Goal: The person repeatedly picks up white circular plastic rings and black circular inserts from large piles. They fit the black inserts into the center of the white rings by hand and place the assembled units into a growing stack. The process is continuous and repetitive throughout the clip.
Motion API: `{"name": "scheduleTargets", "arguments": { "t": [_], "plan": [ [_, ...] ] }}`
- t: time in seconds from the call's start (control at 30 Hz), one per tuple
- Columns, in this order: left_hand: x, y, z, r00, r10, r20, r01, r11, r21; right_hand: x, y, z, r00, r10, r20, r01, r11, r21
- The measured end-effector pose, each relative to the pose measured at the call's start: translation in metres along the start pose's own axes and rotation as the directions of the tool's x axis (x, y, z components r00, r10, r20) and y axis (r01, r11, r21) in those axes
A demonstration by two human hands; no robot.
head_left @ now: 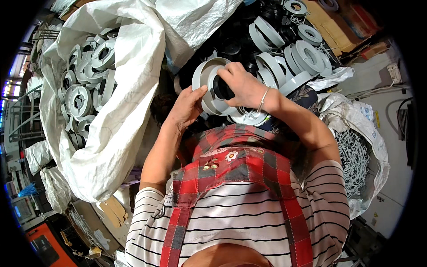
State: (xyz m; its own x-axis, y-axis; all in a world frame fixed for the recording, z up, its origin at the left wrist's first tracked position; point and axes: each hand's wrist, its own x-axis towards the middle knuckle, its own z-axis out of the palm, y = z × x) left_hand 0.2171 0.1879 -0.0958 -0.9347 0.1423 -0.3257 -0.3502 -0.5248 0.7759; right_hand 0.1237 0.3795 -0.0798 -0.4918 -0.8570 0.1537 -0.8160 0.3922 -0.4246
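Observation:
A wide, round grey plastic part with a raised rim is tilted in front of me. My left hand grips its near left edge, thumb along the rim. A ribbed black ring is in the fingers of my right hand, against the inside of the grey part. The right palm hides some of both pieces, so I cannot tell whether the ring is seated. Just below lies another pale round part. More grey rings are heaped beyond my right wrist.
At the left, a big white woven sack holds many grey parts. Black rings are piled at the back. At my right, another sack contains thin grey plastic scraps. Cardboard lies at the far right.

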Motion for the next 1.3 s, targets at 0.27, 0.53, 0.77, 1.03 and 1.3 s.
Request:
{"name": "scheduleTargets", "arguments": {
  "t": [0.27, 0.53, 0.77, 1.03, 1.3],
  "plan": [
    [-0.004, 0.004, -0.002, 0.994, -0.077, 0.076, 0.081, 0.996, -0.038, -0.006, 0.003, -0.003, 0.977, -0.213, 0.013, 0.212, 0.976, 0.047],
    [-0.01, -0.007, 0.005, 0.998, 0.061, 0.0, -0.061, 0.998, 0.009, -0.005, 0.005, 0.009, 0.994, -0.049, -0.097, 0.072, 0.965, 0.253],
    [-0.003, 0.004, -0.006, 0.993, -0.018, -0.115, -0.001, 0.986, -0.164, -0.003, -0.007, 0.006, 0.978, -0.09, -0.187, 0.104, 0.993, 0.062],
    [-0.01, -0.013, 0.009, 0.991, 0.128, -0.024, -0.128, 0.992, 0.016, -0.003, 0.003, 0.019, 0.959, 0.242, -0.147, -0.147, 0.869, 0.472],
    [-0.01, -0.021, 0.012, 0.961, 0.274, -0.045, -0.263, 0.949, 0.171, -0.005, 0.01, 0.017, 0.944, 0.322, 0.069, -0.279, 0.671, 0.687]
  ]
}}
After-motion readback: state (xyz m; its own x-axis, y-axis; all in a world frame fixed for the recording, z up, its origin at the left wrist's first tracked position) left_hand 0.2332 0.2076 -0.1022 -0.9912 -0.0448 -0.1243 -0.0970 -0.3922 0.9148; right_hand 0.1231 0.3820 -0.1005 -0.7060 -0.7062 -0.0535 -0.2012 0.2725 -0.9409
